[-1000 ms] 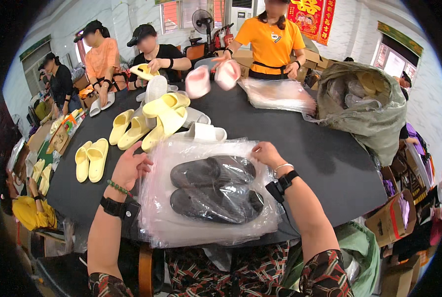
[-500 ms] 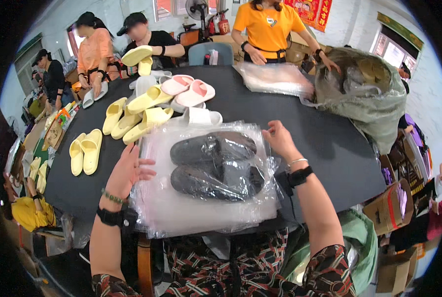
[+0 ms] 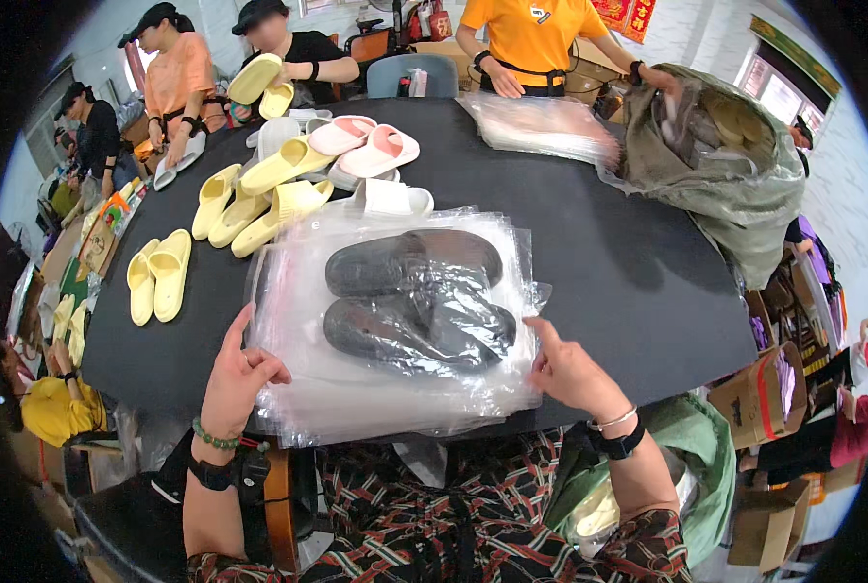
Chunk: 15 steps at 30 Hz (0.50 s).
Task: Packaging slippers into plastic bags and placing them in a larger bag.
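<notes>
A pair of black slide sandals lies inside a clear plastic bag, on top of a stack of flat clear plastic bags in front of me. My left hand is at the stack's left edge, index finger stretched forward and thumb apart, with nothing visible in it. Beside the right edge of the stack, my right hand points its index finger toward the bagged sandals while its other fingers curl loosely; I see nothing held there. Whether either hand's fingertips touch the plastic is hard to make out.
Several yellow slides, pink-and-white slides and a white slide rest on the black table. Across it lie more clear bags and a large grey-green sack. Co-workers stand or sit around; one in orange reaches into the sack.
My right hand has come down from the far right corner to the right edge of the stack. My left hand has drawn back toward me along the left edge.
</notes>
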Tool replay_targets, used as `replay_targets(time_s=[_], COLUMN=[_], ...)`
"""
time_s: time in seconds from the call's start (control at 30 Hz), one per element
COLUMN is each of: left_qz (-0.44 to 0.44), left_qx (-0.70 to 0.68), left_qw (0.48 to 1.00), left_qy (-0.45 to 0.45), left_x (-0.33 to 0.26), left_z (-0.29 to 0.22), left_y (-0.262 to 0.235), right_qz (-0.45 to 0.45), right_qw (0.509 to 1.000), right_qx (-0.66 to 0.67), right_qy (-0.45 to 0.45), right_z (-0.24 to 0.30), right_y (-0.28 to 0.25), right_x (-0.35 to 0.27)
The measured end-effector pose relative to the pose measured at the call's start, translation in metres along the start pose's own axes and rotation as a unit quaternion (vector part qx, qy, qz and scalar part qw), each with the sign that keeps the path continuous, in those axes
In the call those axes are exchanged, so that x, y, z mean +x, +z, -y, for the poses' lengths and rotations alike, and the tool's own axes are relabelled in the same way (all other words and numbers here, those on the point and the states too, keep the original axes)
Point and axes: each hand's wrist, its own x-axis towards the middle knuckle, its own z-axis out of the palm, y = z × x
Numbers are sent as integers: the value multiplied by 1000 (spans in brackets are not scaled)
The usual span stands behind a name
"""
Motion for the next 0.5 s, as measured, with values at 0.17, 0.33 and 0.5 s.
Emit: replay_targets(time_s=[0.17,0.33,0.5], left_qz=[-11,30,70], left_qx=[-15,-137,-222], left_qw=[1000,989,971], left_qy=[-5,-49,-44], left_x=[3,1,42], left_z=[4,3,33], left_y=[-6,-28,-58], right_qz=[14,-26,39], right_qw=[999,994,981], right_qx=[-34,-97,-131], right_qy=[3,-42,-136], right_z=[-6,19,2], right_y=[5,-35,-43], right_x=[-4,11,56])
